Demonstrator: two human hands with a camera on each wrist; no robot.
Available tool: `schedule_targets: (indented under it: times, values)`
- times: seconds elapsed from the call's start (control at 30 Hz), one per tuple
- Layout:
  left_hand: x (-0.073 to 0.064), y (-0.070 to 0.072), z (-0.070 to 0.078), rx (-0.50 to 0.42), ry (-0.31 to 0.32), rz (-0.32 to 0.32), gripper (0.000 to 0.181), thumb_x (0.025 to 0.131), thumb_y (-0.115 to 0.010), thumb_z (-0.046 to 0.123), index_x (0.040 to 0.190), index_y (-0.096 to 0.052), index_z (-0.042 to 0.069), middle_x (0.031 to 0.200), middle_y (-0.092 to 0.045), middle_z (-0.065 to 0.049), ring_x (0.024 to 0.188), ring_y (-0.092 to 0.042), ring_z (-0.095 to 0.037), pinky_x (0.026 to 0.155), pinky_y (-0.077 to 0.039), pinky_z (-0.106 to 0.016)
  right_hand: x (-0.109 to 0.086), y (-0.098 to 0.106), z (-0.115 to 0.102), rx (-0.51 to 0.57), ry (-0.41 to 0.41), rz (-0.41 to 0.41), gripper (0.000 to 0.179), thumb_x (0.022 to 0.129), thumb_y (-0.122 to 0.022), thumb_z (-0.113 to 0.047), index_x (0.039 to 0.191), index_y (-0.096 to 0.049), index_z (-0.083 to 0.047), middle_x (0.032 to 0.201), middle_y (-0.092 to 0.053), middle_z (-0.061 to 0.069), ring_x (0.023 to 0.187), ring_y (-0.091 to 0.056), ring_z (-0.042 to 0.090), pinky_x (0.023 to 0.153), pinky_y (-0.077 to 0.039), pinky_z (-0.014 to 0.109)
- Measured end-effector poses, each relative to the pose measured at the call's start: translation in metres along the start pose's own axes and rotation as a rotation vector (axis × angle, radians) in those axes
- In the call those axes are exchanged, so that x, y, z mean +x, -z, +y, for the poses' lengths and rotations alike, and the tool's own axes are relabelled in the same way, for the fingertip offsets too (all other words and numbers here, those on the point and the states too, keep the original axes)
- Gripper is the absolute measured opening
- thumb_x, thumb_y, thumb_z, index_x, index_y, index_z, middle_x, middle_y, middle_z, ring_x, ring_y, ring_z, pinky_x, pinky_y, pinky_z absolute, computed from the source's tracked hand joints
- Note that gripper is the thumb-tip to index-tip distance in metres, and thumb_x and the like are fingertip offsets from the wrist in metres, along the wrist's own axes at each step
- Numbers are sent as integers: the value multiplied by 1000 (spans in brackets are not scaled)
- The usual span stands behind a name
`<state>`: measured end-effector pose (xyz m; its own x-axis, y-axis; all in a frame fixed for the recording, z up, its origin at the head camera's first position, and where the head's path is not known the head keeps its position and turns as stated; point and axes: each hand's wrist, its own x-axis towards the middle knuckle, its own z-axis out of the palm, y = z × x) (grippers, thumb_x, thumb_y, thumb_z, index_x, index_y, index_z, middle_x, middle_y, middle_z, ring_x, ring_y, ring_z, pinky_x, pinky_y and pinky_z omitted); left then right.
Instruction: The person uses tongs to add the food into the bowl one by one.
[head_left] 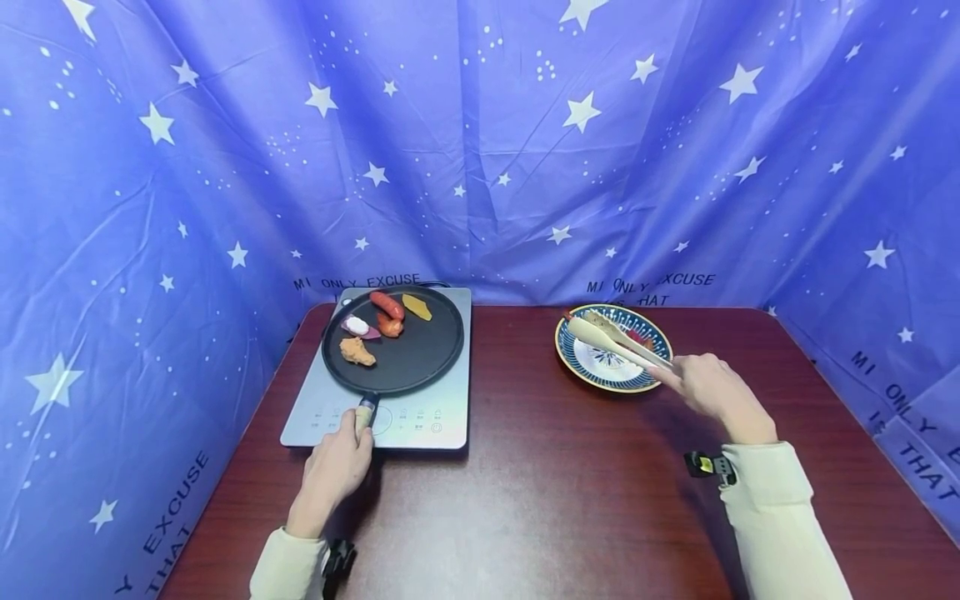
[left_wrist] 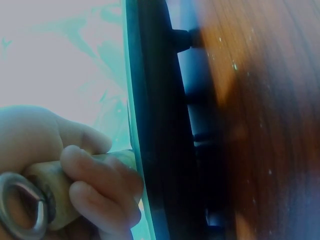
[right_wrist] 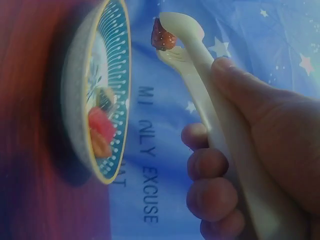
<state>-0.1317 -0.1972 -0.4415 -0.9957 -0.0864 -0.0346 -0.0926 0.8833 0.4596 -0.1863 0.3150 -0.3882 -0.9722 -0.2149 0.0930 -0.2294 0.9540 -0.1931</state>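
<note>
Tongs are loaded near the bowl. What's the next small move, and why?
I'd probably keep the right hand gripping the tongs and ease the reddish-brown piece over the middle of the bowl before releasing it: the head view shows the tips near the bowl's edge, and the right wrist view shows the piece pinched between them, clear of the bowl.

**One wide view, two near**

The head camera looked forward and down over the desk to the curtain. The left wrist camera, near and turned sideways, faced the pan handle and cooktop; the right, also sideways, faced tongs and bowl. The head view shared all four.
</note>
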Motion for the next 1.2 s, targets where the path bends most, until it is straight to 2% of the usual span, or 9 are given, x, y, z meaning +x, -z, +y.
schedule_targets:
  times: [0.23,0.43,0.53,0.77,0.97,1.2]
  values:
    - [0,0,-1,0,6,-4,43,95,-43,26,129,-42,0,80,-60,-23,72,-61,-39,58,-44,-51,15,6,-21,-28,46,13,47,95,-49,-47,62,-50,-14,55,-41,0,54,-48,22,58,-41,46]
    - [-1,-2,-2,-7,1,-7,43,95,-42,25,129,-42,-1,82,-61,-23,73,-61,-39,58,-44,-51,29,9,-45,-23,67,-14,43,94,-51,-48,68,-53,-13,56,-42,0,54,-46,21,56,-39,41]
    - [-1,-2,-2,-7,3,-5,41,95,-43,25,127,-43,0,79,-60,-22,71,-61,-38,58,-43,-51,38,8,-60,-34,108,3,40,93,-54,-46,71,-53,-12,55,-42,0,53,-46,22,54,-39,41]
    - [-2,-3,-2,-4,0,7,38,94,-43,25,123,-45,1,76,-59,-21,68,-60,-38,57,-43,-50,56,3,-91,-38,201,26,39,92,-58,-41,65,-53,-13,54,-43,-2,51,-46,19,53,-40,38]
    - [-3,-3,-2,-11,-9,15,36,94,-43,25,120,-46,1,78,-60,-22,69,-61,-40,57,-43,-51,68,2,-115,-47,218,-1,41,92,-57,-43,63,-54,-14,54,-45,-2,51,-46,20,52,-40,39]
    - [0,-2,-1,-3,0,13,39,94,-43,25,125,-44,1,77,-59,-20,69,-61,-38,57,-43,-51,81,3,-142,-48,241,-12,42,91,-56,-46,67,-56,-12,57,-48,-1,53,-49,21,53,-42,42]
